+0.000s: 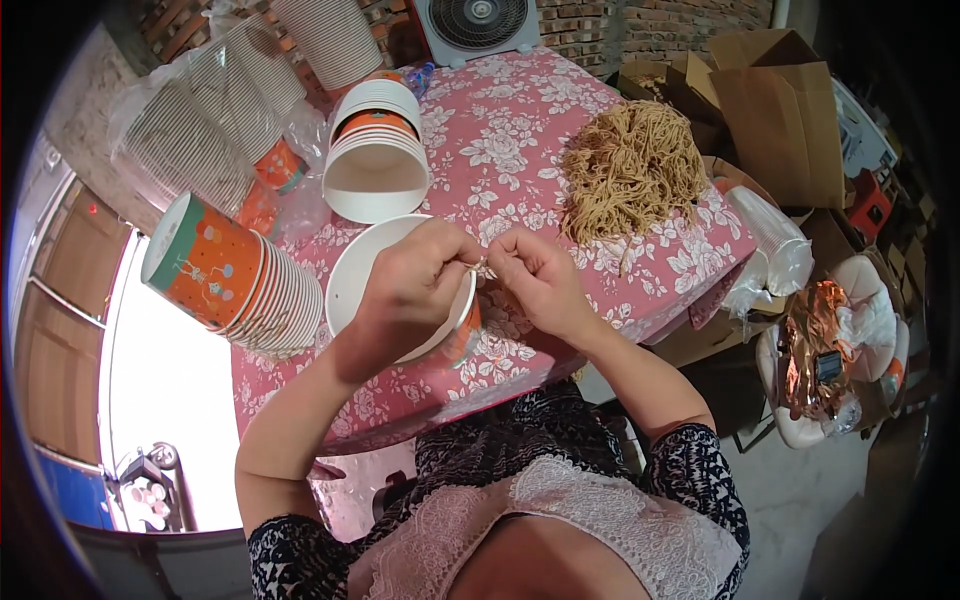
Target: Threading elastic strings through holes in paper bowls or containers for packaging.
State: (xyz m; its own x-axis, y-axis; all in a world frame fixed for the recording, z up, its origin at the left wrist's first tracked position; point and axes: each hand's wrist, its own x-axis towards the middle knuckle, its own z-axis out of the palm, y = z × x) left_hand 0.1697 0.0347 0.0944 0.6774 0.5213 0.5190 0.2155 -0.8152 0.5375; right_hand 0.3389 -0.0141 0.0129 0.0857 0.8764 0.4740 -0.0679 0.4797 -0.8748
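Note:
My left hand (425, 270) is closed in a pinch over the open mouth of a white paper bucket (348, 280), hiding part of it. Close beside it, my right hand (538, 282) also pinches, its fingertips nearly meeting the left ones. Between them is a small pale bit, too small to name. The bucket's side, partly orange, shows below my hands. A heap of tan, cord-like strands (635, 170) lies at the right of the table, apart from both hands.
A nested stack of orange and green paper buckets (205, 265) leans at the left; another stack (376, 175) lies with its mouth toward me. Tall bagged stacks (185, 130) stand behind. A fan (480, 20) sits at the back, cardboard boxes (780, 130) beyond the flowered pink tablecloth (500, 140).

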